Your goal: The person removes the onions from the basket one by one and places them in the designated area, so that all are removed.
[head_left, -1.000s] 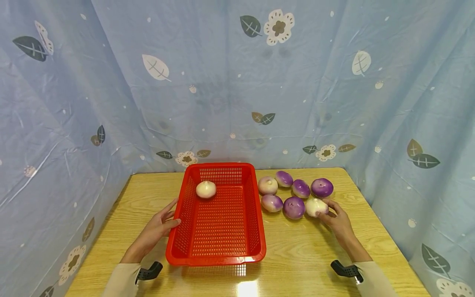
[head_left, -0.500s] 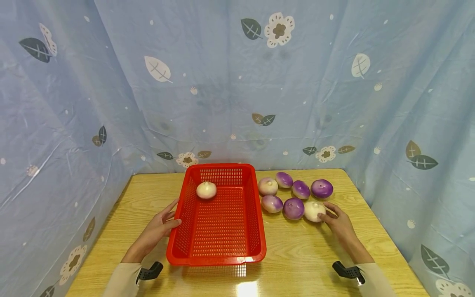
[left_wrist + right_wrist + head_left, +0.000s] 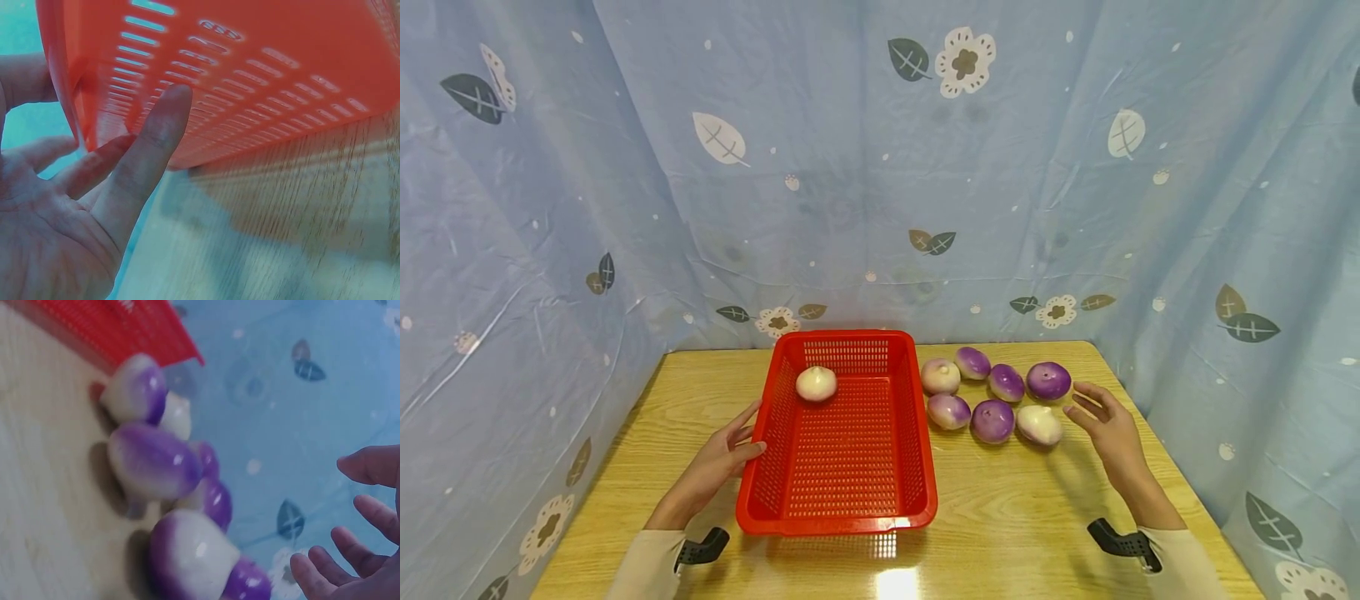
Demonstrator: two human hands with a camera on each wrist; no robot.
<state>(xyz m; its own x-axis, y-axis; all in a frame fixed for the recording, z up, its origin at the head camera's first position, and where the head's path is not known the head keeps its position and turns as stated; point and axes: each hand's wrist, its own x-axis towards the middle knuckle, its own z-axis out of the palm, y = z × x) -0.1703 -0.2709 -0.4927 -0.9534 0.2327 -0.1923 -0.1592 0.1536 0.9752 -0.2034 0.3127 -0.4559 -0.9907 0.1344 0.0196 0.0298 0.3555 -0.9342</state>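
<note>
In the head view my left hand [image 3: 722, 458] holds the left rim of a red plastic basket [image 3: 842, 527], thumb over the rim and fingers along the outer wall. The left wrist view shows fingers [image 3: 156, 134] against the slotted basket wall [image 3: 281, 56]. One whitish turnip [image 3: 816, 383] lies inside the basket, at the far left. My right hand [image 3: 1112, 433] is raised with spread fingers and holds nothing. Just left of it, a pale turnip [image 3: 1039, 426] rests on the table, with a purple turnip [image 3: 1048, 381] behind. In the right wrist view the fingers [image 3: 356, 550] are apart from the turnips.
Between basket and right hand, several more purple-and-white turnips lie close together, among them a purple turnip [image 3: 992, 422] and a pale turnip [image 3: 941, 377]. The wooden table [image 3: 1000, 517] is bounded behind and at both sides by a blue patterned curtain [image 3: 850, 208].
My right hand touched the pale turnip and turned it slightly; now it has let go and moved right, away from it. The left hand and basket have stayed in place.
</note>
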